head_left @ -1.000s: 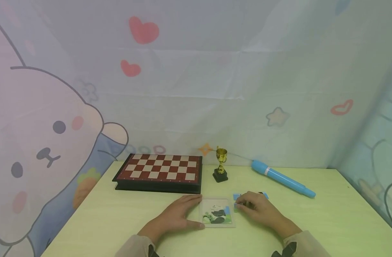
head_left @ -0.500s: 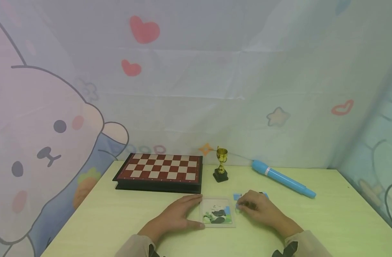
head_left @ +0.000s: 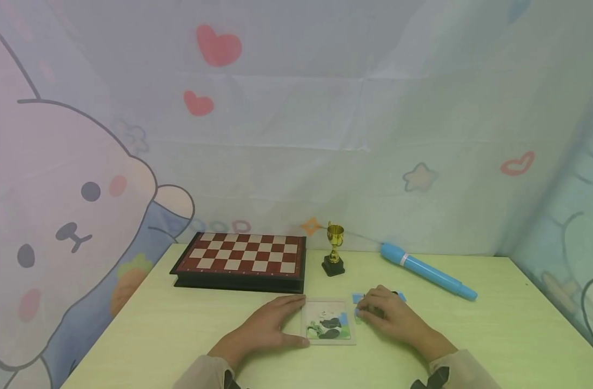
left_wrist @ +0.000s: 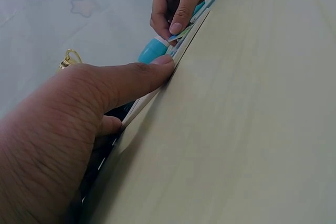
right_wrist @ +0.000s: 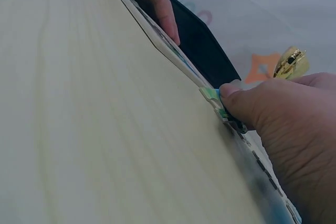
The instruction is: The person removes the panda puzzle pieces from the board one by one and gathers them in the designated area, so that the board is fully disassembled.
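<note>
A square puzzle frame [head_left: 329,342] lies on the table, with part of a panda picture [head_left: 331,323] laid inside it. My left hand [head_left: 264,327] rests along the frame's left side, its fingers straight at the upper corner and thumb at the lower one. Just right of the frame, my right hand [head_left: 395,316] pinches a small green and blue puzzle piece [right_wrist: 211,95] between thumb and fingers. In the left wrist view that puzzle piece [left_wrist: 182,34] appears tilted. Behind the right hand, more puzzle pieces [head_left: 357,297] lie on the table, partly hidden by it.
A folded chessboard case [head_left: 240,282] lies behind the left hand. Beside it stands a small gold trophy cup [head_left: 334,251] on a black base. A large blue marker-shaped object [head_left: 430,272] lies at the back right. A printed cloth hangs behind the table [head_left: 145,335].
My right hand has shifted and turned very slightly, with the puzzle piece still pinched at its fingertips. The left hand and the frame stay in place.
</note>
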Demonstrator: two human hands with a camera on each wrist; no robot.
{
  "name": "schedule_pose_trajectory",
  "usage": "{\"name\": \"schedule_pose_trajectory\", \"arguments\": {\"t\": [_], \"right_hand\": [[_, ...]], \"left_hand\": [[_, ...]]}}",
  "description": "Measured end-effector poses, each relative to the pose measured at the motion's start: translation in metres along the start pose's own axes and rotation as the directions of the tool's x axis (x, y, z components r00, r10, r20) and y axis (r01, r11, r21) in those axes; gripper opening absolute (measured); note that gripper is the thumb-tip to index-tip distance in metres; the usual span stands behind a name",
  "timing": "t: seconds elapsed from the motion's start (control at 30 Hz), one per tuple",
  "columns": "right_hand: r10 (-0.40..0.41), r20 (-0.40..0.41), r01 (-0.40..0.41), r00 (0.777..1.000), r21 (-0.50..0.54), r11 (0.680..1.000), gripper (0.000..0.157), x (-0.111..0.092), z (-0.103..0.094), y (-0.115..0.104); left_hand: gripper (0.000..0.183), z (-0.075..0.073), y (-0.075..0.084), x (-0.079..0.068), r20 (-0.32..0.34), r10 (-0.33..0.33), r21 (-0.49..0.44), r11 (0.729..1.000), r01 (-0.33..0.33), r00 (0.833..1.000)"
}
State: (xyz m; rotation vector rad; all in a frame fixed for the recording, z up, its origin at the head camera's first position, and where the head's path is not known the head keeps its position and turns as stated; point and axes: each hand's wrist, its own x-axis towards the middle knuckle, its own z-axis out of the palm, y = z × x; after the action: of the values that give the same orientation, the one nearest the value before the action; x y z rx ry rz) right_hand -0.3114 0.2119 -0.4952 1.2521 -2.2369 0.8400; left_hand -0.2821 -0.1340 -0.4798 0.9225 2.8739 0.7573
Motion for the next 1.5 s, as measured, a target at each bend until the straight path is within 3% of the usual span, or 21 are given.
{"name": "schedule_pose_trajectory", "arguments": {"t": [0.5,0.7,0.87,1.07,1.3,1.5], "right_hand": [[-0.015,-0.013,0.015,1.000,-0.003,1.000,0.015,0.000,0.002,0.004],[0.024,-0.027,-0.024,0.999,-0.006,1.000,0.015,0.006,0.005,-0.005],[0.078,0.043,-0.078,0.996,0.011,0.997,0.008,0.024,0.024,-0.020],[0.085,0.127,-0.076,0.988,-0.076,0.994,0.021,0.047,0.044,-0.032],[0.150,0.155,-0.129,0.976,-0.139,0.982,0.032,0.047,0.044,-0.036],[0.216,0.172,-0.199,0.961,-0.111,0.974,0.035,0.045,0.043,-0.037]], "left_hand": [[0.092,-0.001,0.000,-0.001,0.001,0.008,-0.018,1.000,-0.008,1.000],[0.092,-0.001,0.003,0.000,0.002,-0.002,-0.019,1.000,0.002,1.000],[0.091,0.000,0.003,0.000,0.002,0.001,-0.015,1.000,-0.001,1.000],[0.090,0.000,-0.001,-0.001,-0.002,0.006,-0.010,1.000,-0.006,1.000],[0.091,0.000,-0.002,-0.001,0.000,0.004,-0.004,1.000,-0.004,1.000],[0.091,-0.001,0.001,0.000,0.006,0.004,-0.007,1.000,-0.004,1.000]]}}
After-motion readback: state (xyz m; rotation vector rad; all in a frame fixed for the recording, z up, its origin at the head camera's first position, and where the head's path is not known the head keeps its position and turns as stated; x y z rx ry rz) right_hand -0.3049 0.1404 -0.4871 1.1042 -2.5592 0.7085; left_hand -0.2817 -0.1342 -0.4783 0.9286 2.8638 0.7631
